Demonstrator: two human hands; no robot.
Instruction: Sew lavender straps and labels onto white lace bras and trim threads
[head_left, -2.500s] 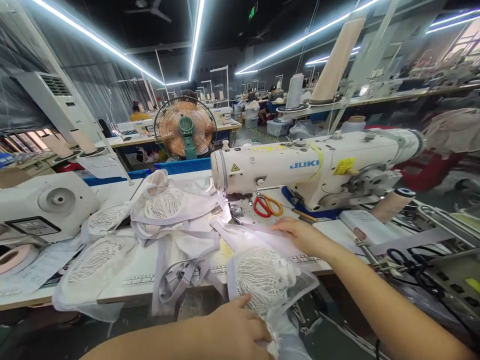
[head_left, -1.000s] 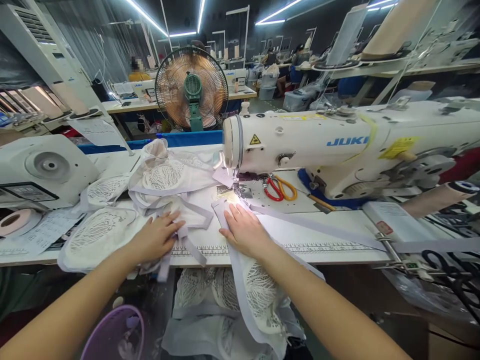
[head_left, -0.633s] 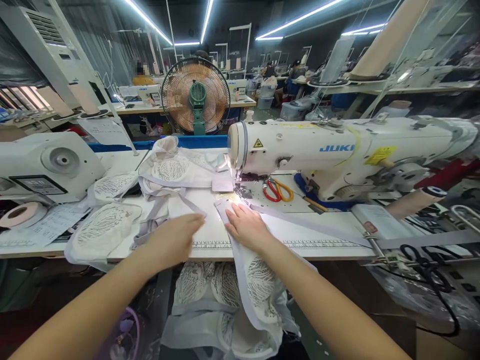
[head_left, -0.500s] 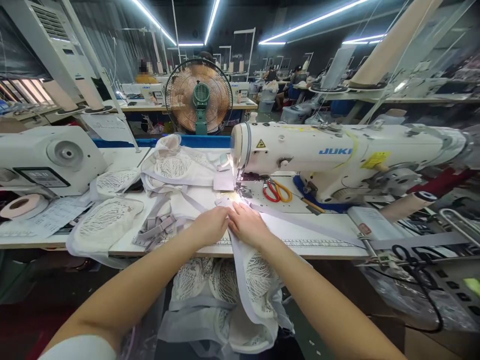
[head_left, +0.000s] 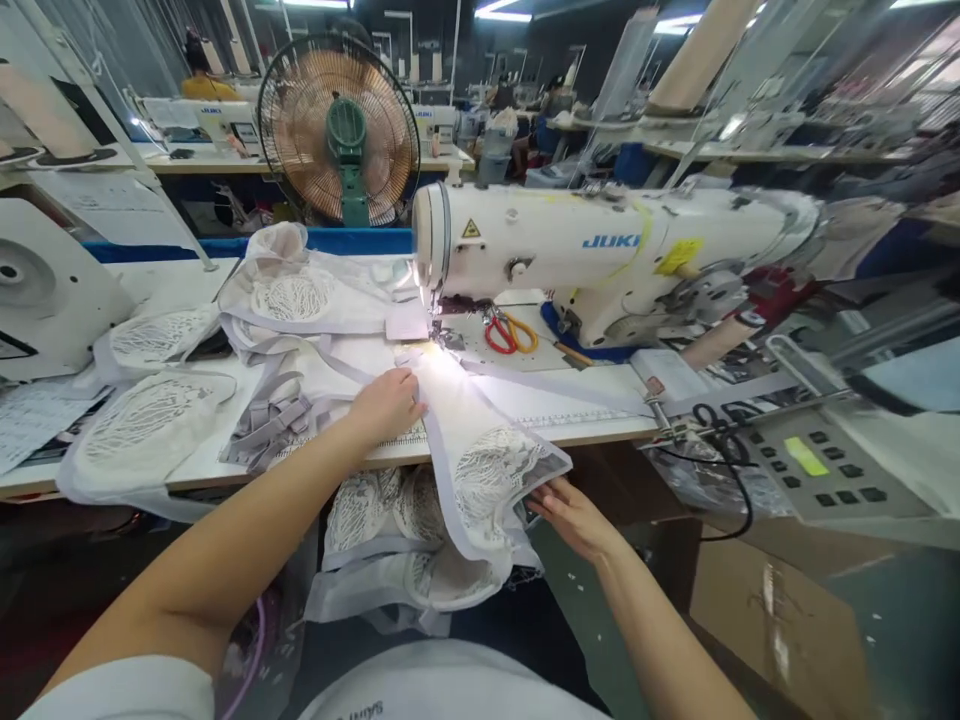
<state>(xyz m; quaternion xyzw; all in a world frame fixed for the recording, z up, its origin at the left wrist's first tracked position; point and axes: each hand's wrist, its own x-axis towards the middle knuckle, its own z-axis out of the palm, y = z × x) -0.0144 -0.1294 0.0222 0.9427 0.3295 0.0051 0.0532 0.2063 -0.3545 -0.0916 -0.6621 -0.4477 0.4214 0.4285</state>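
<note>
**One white lace-and-mesh garment piece with pale lilac binding (head_left: 487, 470), between my left hand (head_left: 388, 405) and my right hand (head_left: 571, 515)**

The piece runs from the lit needle area over the near edge of the white tabletop (head_left: 600, 380). My left hand lies curled at its left border; whether I pinch the cloth there, I cannot tell. My right fingers meet its right mesh corner, just past the table edge; their tips are partly hidden, so I cannot tell whether they have closed on it.

To my right, a strip of tabletop shows around a flat lilac tape (head_left: 555, 388); farther down, dark green floor opens between my right arm and a brown cardboard box (head_left: 776, 630). The left side is tight, with lace cups (head_left: 157, 425) and tangled lilac straps (head_left: 274, 415) crowding my forearm.

Blue letters read JUKI on the long white sewing machine (head_left: 517, 235), and again on a smaller white machine (head_left: 214, 115) at far left. The yellow label (head_left: 679, 256) and the printed paper sheet (head_left: 45, 425) are too small to read.

Glare washes out the needle. The white machine at left (head_left: 30, 285) is cut off, and my forearm partly covers a purple rim (head_left: 257, 645).
</note>
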